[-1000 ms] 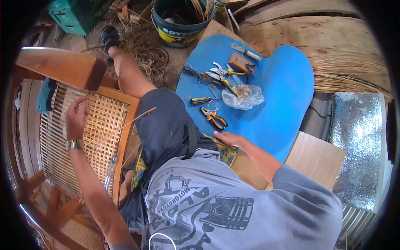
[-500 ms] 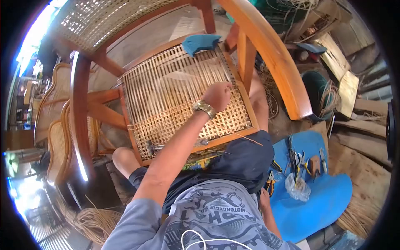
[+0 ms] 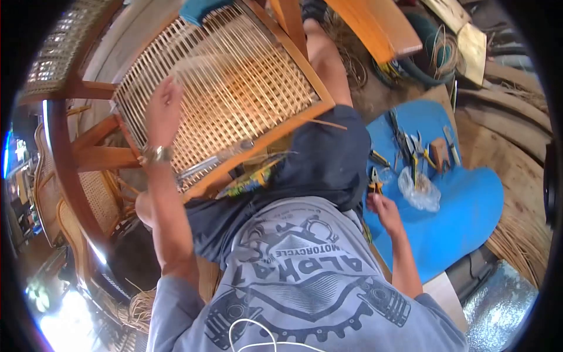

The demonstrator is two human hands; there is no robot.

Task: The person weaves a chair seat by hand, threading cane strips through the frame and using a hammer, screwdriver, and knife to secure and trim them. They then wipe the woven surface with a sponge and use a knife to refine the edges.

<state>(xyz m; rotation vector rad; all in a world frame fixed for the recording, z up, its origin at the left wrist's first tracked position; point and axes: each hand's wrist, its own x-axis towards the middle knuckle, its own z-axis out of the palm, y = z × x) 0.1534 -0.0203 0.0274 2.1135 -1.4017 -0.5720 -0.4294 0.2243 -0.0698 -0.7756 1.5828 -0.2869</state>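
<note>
My left hand (image 3: 164, 111), with a gold watch on its wrist, is over the left side of a woven cane chair seat (image 3: 234, 88). Its fingers look curled together, slightly blurred; whatever they may hold cannot be made out. Below it, a metal tool (image 3: 208, 165) lies along the seat's near edge. My right hand (image 3: 386, 212) is closed at the handle end of yellow-and-black pliers (image 3: 375, 183) on a blue plastic surface (image 3: 457, 217). A loose cane strand (image 3: 322, 124) sticks out past the seat's wooden frame near my right thigh.
More pliers (image 3: 417, 149), a wooden block (image 3: 438, 152) and a clear plastic bag (image 3: 419, 190) lie on the blue surface. The chair's wooden armrest (image 3: 375, 29) juts in above. A blue cloth (image 3: 202, 9) rests on the seat's far edge. Cane-backed chairs (image 3: 97, 193) stand at left.
My left hand has swept from the right part of the seat to its left side. My right hand has come into fuller view by the pliers. The whole view has shifted and turned.
</note>
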